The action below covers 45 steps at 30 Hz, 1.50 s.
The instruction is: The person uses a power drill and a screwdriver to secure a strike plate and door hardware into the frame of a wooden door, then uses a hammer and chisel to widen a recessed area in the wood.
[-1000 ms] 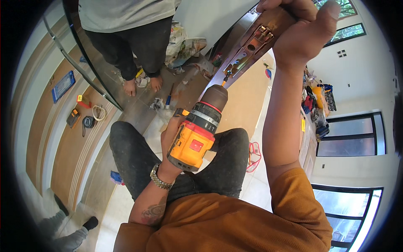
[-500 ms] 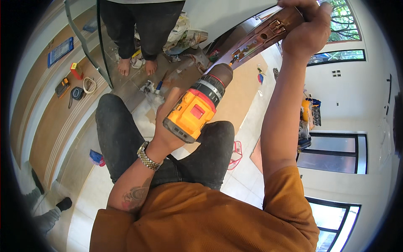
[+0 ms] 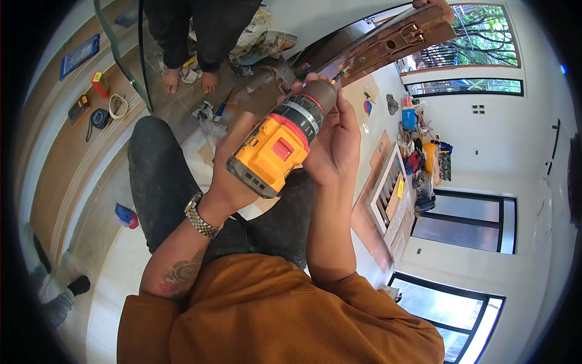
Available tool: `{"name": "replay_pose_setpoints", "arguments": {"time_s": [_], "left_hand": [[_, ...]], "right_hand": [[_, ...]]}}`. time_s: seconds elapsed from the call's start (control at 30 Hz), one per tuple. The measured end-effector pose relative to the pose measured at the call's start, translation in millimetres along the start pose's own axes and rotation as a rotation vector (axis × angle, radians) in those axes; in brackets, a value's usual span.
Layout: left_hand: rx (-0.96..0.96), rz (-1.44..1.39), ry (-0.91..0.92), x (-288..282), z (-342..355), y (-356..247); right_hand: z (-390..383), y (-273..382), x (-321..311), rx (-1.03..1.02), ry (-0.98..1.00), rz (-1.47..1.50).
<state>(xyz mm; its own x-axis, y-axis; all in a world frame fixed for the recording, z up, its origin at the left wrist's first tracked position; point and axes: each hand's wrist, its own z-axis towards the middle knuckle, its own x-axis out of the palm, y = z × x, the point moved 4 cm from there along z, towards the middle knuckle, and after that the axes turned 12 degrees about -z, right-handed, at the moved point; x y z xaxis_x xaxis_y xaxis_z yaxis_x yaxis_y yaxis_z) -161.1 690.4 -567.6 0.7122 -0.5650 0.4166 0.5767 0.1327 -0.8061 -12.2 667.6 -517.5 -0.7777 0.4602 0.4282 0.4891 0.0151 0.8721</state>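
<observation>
A yellow-and-black cordless drill point(image 3: 276, 145) points up and away over my lap. My left hand point(image 3: 227, 158), with a watch at its wrist, is closed round the drill's grip, which the body mostly hides. My right hand point(image 3: 333, 142) is at the drill's front end, its fingers curled round the chuck. The thin bit point(image 3: 338, 76) reaches to the edge of a brown board point(image 3: 391, 45) with a metal fitting and holes in it. Whether the bit touches the board I cannot tell. Another hand point(image 3: 441, 8) rests at the board's upper end.
A person's bare feet point(image 3: 211, 81) stand ahead, close to crumpled wrapping point(image 3: 267, 45). On the steps at left lie a tape measure point(image 3: 100, 118), a red-and-yellow box point(image 3: 100, 85) and a coil of cord point(image 3: 119, 106). A panel frame point(image 3: 391, 188) lies at right.
My right hand has left the board's upper end and come down to the drill's chuck. Another hand now shows at that end. The drill has shifted slightly left in view.
</observation>
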Motion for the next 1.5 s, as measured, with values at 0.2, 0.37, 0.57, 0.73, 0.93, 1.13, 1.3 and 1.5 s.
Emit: {"name": "replay_pose_setpoints", "arguments": {"time_s": [0.2, 0.37, 0.57, 0.73, 0.93, 1.13, 1.3, 1.5], "left_hand": [[-0.052, -0.077, -0.026, 1, 1, -2], [-0.016, 0.003, -0.004, -2, 8, -14], [0.006, 0.194, 0.053, 3, 7, -39], [0.055, 0.254, 0.024, -1, -6, -54], [0.2, 0.373, 0.085, 15, 27, -60], [0.001, 0.176, 0.039, 27, 36, -59], [0.028, 0.25, 0.104, 35, 42, -60], [0.044, 0.413, -0.03, 30, 31, -37]], "right_hand": [[12, 8, 16, 0.007, 0.115, 0.453], [17, 15, 26, 0.06, 0.159, 0.603], [14, 22, 29, 0.076, 0.204, 0.651], [11, 18, 28, -0.01, 0.026, 0.484], [1, -7, -10, 0.015, -0.188, 0.204], [-12, 13, -20, 0.061, -0.2, 0.141], [-10, 25, -25, 0.159, -0.15, 0.241], [-4, 38, -29, 0.203, 0.032, 0.436]]}}
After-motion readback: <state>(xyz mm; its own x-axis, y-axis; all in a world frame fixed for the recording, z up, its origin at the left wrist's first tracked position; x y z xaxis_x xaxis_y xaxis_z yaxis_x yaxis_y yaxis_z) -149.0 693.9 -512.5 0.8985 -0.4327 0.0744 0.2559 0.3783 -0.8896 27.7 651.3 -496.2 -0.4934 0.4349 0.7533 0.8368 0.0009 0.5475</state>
